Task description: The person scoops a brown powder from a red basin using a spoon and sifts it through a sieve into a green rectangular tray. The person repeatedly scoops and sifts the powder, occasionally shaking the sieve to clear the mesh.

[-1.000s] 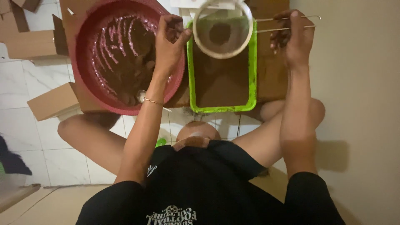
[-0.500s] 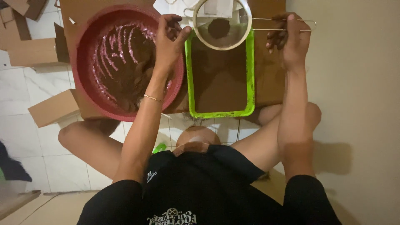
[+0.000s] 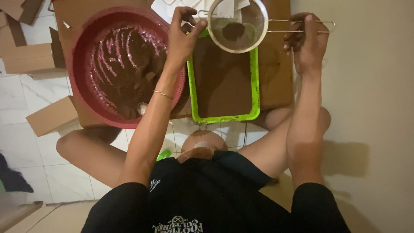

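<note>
The round wire-mesh sieve (image 3: 237,23) hangs over the far end of the green tray (image 3: 255,92), which is already spread with fine brown powder, and a small dark heap of powder sits in the mesh. The right hand (image 3: 307,43) is closed around the thin wire handle (image 3: 297,26) out at its end, while the left hand (image 3: 183,36) pinches the sieve's rim on the near side, fingers curled narrow. To the left sits the big red basin (image 3: 82,64) with raked brown powder inside, on cardboard (image 3: 276,69) over white floor tiles. The sieve looks light and stiff, though the mesh probably dents easily and the long handle likely flexes, so 2 holds, handle and rim, seem the steadiest. The powder is loose and will spill with any tilt.
</note>
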